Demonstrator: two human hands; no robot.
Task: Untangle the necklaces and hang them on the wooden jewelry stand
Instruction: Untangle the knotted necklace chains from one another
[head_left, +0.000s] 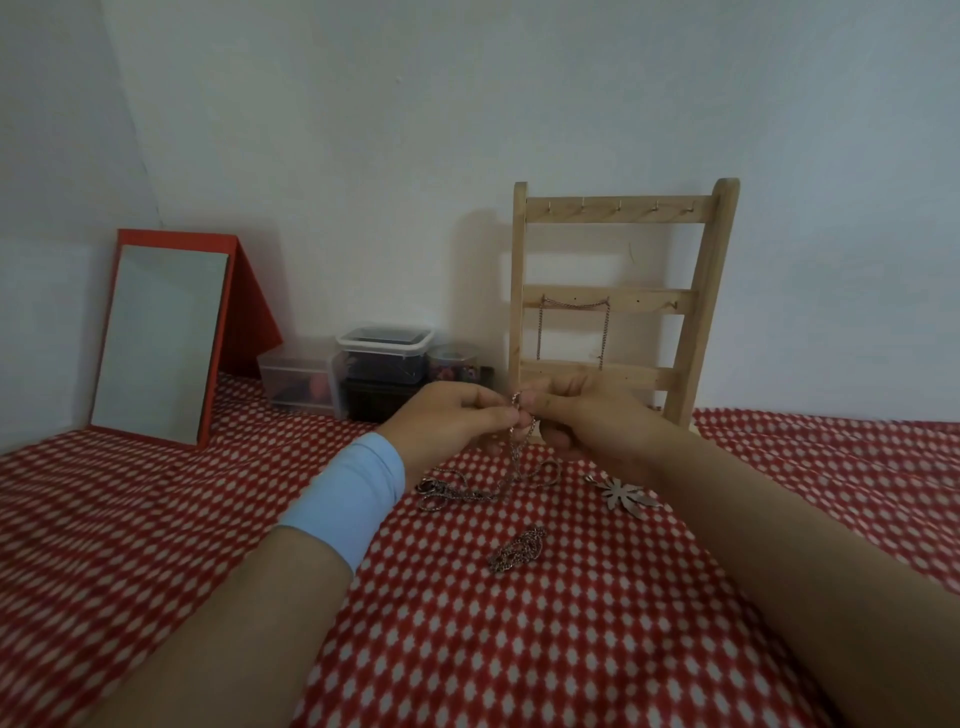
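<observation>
Underneath everything, a red cloth with white diamond print (519, 649). At two o'clock, against the pale wall (467, 104), an upright ladder-shaped wooden jewelry stand (618, 210), with one thin metal chain (574, 304) already draped between two hooks of its middle rail. At nine o'clock, a red-framed rectangular mirror (161, 343), tilted back. Between mirror and stand, a cluster of clear plastic lidded boxes (384, 358). Near centre, just before the stand's foot, left hand (447, 421) (pale blue band (348, 499) on that wrist) and right hand (592, 410), fingertips together, both pinching a thin pinkish link chain (517, 447) lifted off the cloth, lower end trailing toward seven o'clock into a tangle of chains (452, 491). At four o'clock of the hands, a silver flower-shaped pendant (621, 492); at six o'clock, a small bunched chain heap (517, 556).
</observation>
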